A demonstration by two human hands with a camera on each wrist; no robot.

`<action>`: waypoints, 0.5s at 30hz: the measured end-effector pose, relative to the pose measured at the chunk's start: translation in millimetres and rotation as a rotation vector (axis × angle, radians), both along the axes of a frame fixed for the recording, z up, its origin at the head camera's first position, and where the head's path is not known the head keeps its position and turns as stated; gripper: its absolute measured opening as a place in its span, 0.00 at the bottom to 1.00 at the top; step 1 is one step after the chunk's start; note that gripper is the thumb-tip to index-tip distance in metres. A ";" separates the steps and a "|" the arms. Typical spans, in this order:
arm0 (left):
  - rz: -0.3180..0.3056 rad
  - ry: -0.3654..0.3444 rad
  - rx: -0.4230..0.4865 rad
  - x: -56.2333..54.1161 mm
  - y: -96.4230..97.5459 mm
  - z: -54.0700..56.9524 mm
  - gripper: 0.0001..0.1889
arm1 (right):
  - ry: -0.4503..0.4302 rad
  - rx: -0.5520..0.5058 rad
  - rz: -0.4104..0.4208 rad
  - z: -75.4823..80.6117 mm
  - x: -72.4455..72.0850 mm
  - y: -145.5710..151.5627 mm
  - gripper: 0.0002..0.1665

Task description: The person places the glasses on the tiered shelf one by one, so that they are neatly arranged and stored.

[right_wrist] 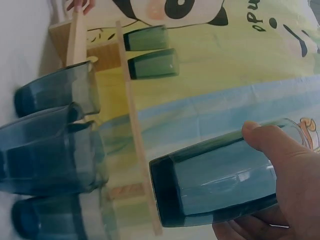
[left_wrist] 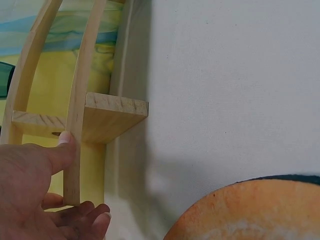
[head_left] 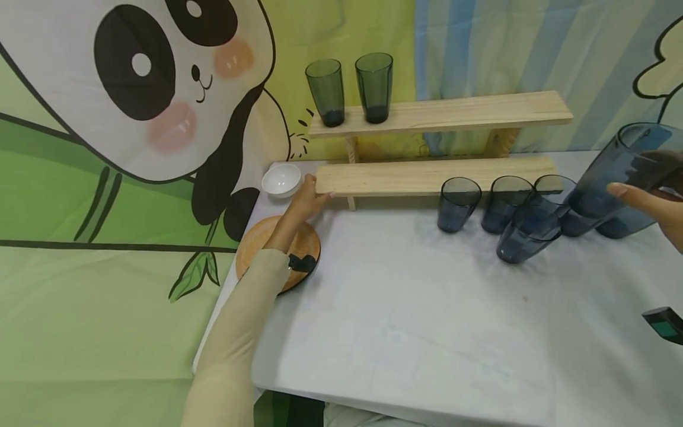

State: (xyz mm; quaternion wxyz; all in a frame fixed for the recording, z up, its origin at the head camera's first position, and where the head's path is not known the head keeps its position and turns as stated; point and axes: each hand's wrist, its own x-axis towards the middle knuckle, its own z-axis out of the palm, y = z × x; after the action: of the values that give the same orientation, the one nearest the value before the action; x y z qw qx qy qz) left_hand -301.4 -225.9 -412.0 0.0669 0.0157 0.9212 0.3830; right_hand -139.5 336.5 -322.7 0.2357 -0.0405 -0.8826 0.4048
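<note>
My left hand grips the left end of the lower board of a two-tier wooden shelf. In the left wrist view the thumb lies on one face of the board, with fingers bent round the other side. My right hand holds a tinted drinking glass, tilted and raised at the right. The right wrist view shows this glass between thumb and fingers, its dark base close to the upper board. Two glasses, green-looking against the backdrop, stand upright on the upper board's left end.
Several bluish glasses stand on the white tablecloth before the shelf's right half; one glass is nearer and leans in view. A small white bowl and a round wooden plate lie at the left. A panda-print curtain hangs behind.
</note>
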 end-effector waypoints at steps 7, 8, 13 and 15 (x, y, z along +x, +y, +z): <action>-0.001 0.007 -0.015 0.8 -0.3 -0.1 0.34 | -0.129 -0.025 0.084 24.1 -33.0 -19.3 0.23; 0.000 0.005 -0.021 0.7 -0.3 -0.3 0.34 | -0.154 -0.017 0.089 26.0 -37.7 -23.2 0.23; -0.002 -0.001 -0.034 0.5 0.7 -0.4 0.34 | -0.239 0.041 0.123 35.3 -64.9 -45.7 0.33; -0.006 0.002 -0.031 0.5 1.0 0.3 0.34 | -0.259 0.041 0.158 39.7 -77.4 -53.8 0.33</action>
State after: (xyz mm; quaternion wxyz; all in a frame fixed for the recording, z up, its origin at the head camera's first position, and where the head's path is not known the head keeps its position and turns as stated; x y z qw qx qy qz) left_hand -300.8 -224.9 -411.6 0.0672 0.0177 0.9271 0.3684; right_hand -216.9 282.7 -283.1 0.0883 -0.0180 -0.9141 0.3954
